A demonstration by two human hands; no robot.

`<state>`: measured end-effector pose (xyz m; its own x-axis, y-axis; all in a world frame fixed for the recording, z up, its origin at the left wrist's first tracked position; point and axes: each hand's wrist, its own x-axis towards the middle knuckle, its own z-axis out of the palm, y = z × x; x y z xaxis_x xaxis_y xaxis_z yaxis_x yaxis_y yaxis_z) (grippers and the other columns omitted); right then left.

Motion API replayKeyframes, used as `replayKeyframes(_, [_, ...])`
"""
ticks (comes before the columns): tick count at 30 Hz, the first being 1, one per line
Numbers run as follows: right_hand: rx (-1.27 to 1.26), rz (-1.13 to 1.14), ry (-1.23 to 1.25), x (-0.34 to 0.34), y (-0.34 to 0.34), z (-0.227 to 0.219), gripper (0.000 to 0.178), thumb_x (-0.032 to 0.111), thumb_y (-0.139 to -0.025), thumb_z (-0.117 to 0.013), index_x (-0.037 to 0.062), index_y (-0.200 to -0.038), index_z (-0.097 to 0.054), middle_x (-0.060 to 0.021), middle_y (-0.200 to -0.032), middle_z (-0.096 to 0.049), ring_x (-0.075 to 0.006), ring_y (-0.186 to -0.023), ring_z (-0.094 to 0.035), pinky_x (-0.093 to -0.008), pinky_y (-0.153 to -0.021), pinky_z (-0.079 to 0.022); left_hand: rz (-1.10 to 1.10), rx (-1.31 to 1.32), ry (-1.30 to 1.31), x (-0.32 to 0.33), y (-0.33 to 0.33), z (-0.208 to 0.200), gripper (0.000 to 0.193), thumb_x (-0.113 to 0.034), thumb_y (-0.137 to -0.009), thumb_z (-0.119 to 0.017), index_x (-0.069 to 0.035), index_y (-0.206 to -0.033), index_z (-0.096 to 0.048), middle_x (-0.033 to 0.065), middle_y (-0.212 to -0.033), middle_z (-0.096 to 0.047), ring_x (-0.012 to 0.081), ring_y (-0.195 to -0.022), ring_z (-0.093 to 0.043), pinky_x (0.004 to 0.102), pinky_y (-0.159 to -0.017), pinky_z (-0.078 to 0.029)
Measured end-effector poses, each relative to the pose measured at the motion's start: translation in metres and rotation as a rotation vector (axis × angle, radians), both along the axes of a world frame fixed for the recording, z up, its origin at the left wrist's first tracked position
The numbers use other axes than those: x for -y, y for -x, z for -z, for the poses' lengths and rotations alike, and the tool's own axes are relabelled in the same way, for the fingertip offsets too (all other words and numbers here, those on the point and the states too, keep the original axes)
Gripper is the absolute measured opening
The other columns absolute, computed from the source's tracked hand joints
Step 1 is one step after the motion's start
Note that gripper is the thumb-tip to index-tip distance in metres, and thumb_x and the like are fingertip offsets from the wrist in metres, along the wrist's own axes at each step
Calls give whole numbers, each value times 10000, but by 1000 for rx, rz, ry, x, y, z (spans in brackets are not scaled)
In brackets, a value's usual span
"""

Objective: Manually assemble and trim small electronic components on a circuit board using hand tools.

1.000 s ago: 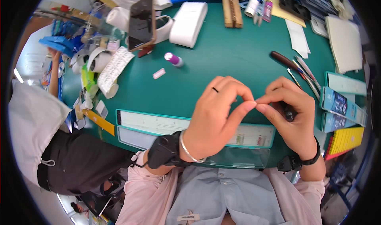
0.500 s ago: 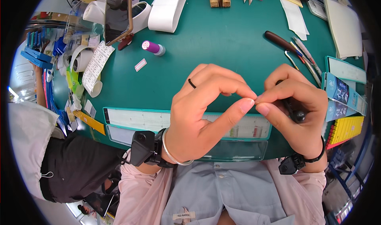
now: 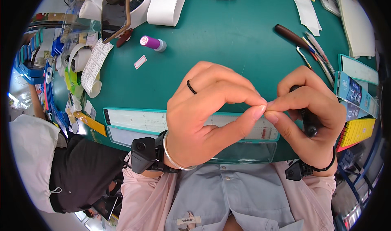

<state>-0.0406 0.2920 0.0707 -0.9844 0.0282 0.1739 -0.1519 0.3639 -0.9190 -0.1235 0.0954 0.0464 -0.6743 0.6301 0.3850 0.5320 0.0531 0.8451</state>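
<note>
Both hands nearer the camera than before, left hand (image 3: 207, 117) and right hand (image 3: 311, 113) fingers pinched together

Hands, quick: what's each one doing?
Left hand: pinched shut, fingertips meeting the right's; anything between them cannot be told.
Right hand: closed around a black tool.

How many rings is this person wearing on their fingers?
1: a thin black ring on a finger of the left hand. The right hand shows none, though curled fingers may hide some.
</note>
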Motion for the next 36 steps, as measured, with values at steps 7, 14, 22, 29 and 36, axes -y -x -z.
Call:
replayKeyframes(7, [132, -25, 153, -4, 0, 1, 144, -59, -767, -773, -8, -890, -718, -81, -884, -589, -82, -701, -484, -209, -573, -346, -63, 165, -3, -3, -6, -5, 104, 2, -819, -756, -14, -915, -719, 108, -918, -714, 212, -868, -632, 330, -779, -492])
replayKeyframes(14, [178, -31, 264, -3, -1, 2, 135, -52, -766, -779, -18, -881, -717, -86, -889, -588, -86, -700, -485, -205, -573, -328, 10, -57, -25, -1, 0, 2, 105, -17, -819, -769, -16, -912, -719, 101, -914, -715, 210, -844, -631, 323, -763, -490])
replayKeyframes(22, [164, 13, 217, -4, 2, 1, 88, -20, -802, -741, -24, -861, -676, -78, -851, -598, -138, -776, -513, -253, -660, -369, 21, 246, 4, 3, -4, -2, 77, -10, -856, -743, 18, -917, -704, 119, -926, -693, 169, -822, -622, 274, -694, -493])
replayKeyframes(29, [158, 30, 200, -4, 2, 1, 93, 23, -825, -742, -17, -866, -668, -74, -837, -604, -147, -781, -518, -264, -671, -376, 59, 630, -89, 2, -8, -2, 85, -17, -900, -706, 61, -931, -689, 151, -955, -667, 169, -833, -634, 279, -710, -522])
replayKeyframes(36, [119, -15, 181, -9, 2, 7, 169, 27, -818, -741, -15, -953, -651, -76, -922, -604, -143, -771, -507, -255, -682, -382, 88, 740, -130, 1, -8, 1, 62, 5, -901, -693, 61, -928, -687, 146, -951, -669, 157, -830, -633, 268, -705, -513])
